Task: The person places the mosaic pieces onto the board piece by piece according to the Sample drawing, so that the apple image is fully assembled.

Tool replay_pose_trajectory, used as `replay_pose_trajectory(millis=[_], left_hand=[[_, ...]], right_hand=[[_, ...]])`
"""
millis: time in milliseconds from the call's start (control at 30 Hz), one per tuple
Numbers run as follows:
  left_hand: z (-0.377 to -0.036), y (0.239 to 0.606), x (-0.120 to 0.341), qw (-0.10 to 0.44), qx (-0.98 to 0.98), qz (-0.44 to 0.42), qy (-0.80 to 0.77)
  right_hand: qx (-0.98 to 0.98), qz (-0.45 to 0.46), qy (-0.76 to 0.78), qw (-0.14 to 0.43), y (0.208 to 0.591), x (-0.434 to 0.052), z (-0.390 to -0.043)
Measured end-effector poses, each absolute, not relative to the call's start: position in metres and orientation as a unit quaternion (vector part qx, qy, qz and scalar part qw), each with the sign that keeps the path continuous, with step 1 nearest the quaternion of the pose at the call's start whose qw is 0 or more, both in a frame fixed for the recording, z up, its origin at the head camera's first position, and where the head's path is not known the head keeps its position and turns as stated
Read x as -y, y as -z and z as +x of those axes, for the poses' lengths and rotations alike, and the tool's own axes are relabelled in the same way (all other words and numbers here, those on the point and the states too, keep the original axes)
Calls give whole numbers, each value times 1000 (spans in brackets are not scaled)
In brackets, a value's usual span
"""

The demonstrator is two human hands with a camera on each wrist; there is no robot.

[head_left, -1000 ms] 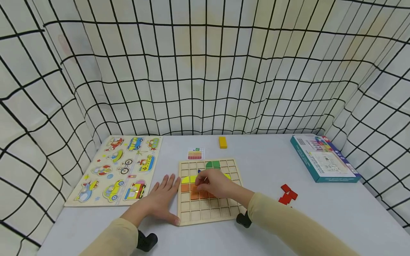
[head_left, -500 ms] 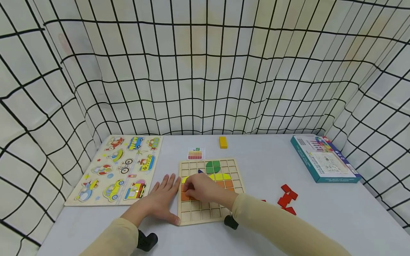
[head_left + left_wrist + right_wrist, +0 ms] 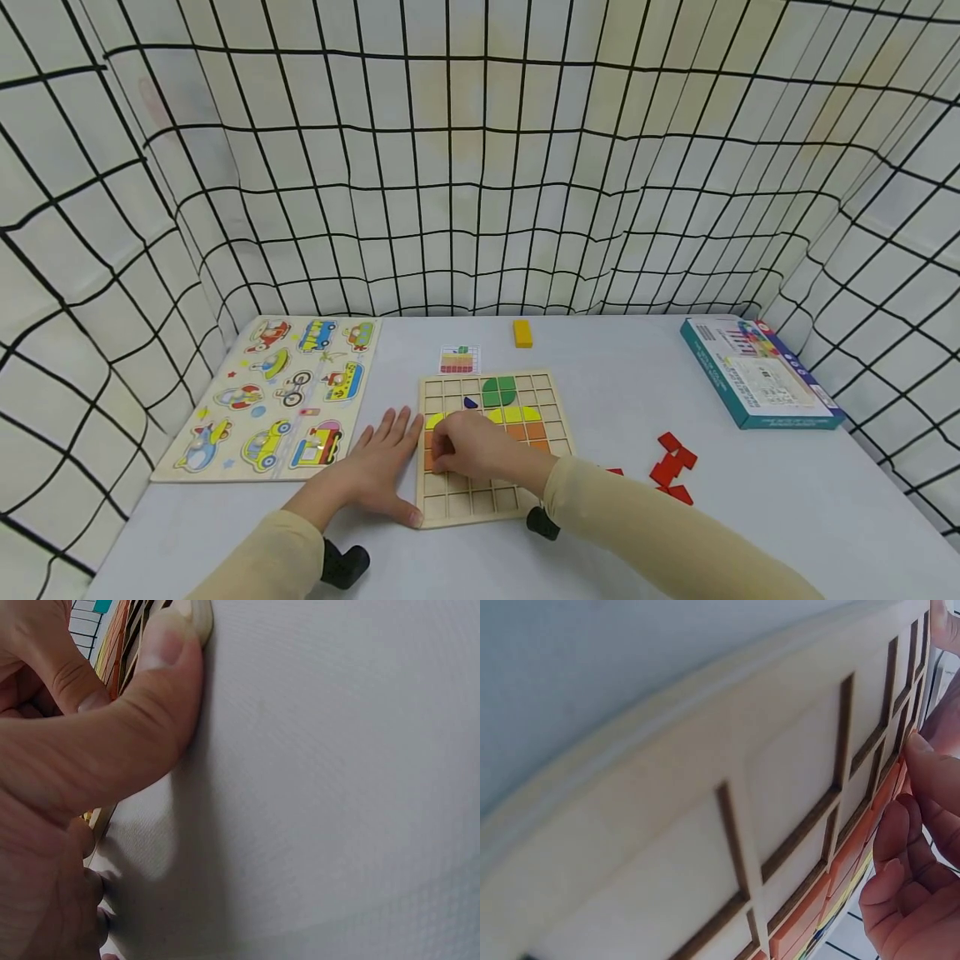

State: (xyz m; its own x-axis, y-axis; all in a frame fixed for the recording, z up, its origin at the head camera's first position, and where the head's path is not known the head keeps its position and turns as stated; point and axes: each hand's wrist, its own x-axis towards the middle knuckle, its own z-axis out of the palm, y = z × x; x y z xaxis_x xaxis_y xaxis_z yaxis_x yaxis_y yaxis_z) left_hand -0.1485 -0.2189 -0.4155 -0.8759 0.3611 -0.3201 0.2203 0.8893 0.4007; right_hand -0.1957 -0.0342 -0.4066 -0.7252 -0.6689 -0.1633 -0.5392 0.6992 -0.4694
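Note:
My left hand (image 3: 378, 467) lies flat on the table with spread fingers, left of a wooden grid board (image 3: 474, 505). Its thumb (image 3: 161, 656) touches the board's near left corner. Over the board's left side, my right hand (image 3: 472, 446) has curled fingers, with thumb and fingertips at an orange tile (image 3: 429, 462) in the left column. The right wrist view shows the right thumb (image 3: 930, 769) against the orange row. More orange tiles (image 3: 534, 431), yellow pieces (image 3: 519, 413), green pieces (image 3: 498, 392) and a dark blue piece (image 3: 470, 402) lie on the grid; the right hand hides part of it.
Several red tiles (image 3: 667, 469) lie to the right. Behind the board are a pattern card (image 3: 459, 360) and a yellow block (image 3: 522, 333). A vehicle puzzle board (image 3: 258, 412) stands left, a box (image 3: 772, 375) far right. Black netting (image 3: 480, 183) surrounds the table.
My right hand has moved left across the board to the left column, where an orange tile now shows in the second orange row. The left hand stays in place.

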Motion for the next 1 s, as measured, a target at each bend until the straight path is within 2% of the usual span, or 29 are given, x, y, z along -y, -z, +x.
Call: replay_pose_trajectory(millis=[233, 367, 700, 1000], left_hand=[[-148, 416, 218, 199, -951, 150, -181], [-149, 417, 219, 200, -951, 149, -181], [-150, 417, 216, 201, -954, 148, -169], [-152, 419, 217, 203, -954, 145, -165]], right_hand=[[-907, -328, 213, 157, 406, 30, -196], [-905, -321, 240, 145, 403, 11, -203], [-921, -251, 272, 121, 399, -83, -222], [-932, -208, 270, 126, 397, -161, -219]])
